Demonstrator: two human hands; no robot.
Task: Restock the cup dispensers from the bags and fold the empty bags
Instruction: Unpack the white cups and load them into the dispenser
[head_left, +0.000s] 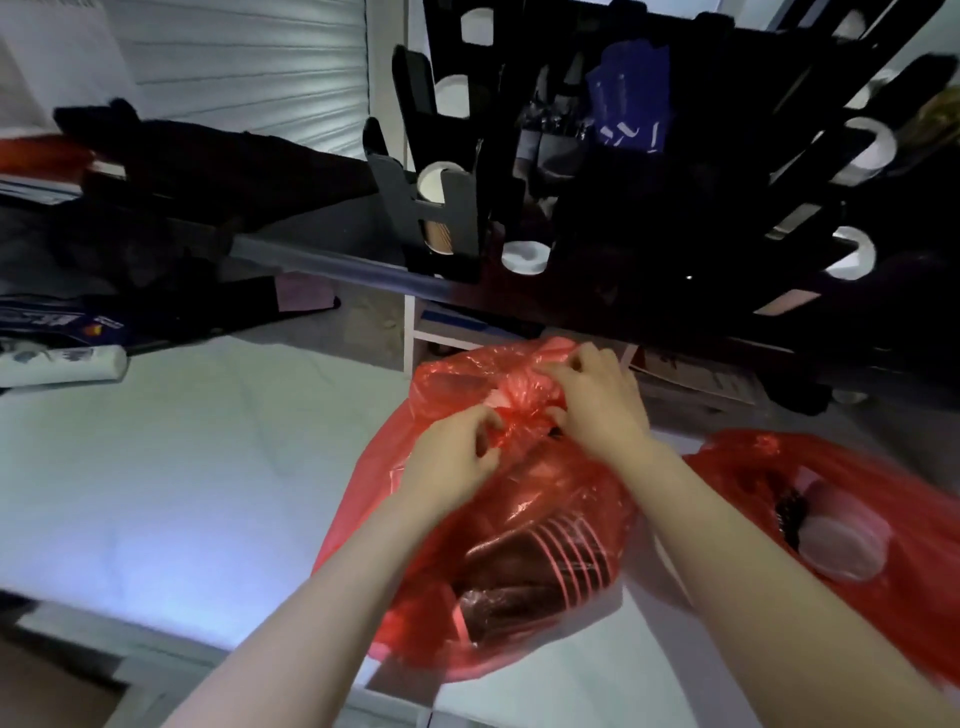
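Observation:
A red plastic bag (524, 540) with dark stacked cups inside lies on the white table (171, 483). Its top is bunched into a knot (519, 410). My left hand (457, 452) pinches the knot from the left, and my right hand (597, 400) pinches the bunched plastic from the right and above. A second red bag (852, 525) holding pale cups lies at the right. The black cup dispenser rack (623, 171) stands behind, with white cup rims showing in its slots.
A white bottle (62, 366) lies at the table's left edge beside dark printed packets (62, 322). Dark cloth (208, 171) is heaped on the shelf at the back left. A cardboard box (696, 384) sits under the rack.

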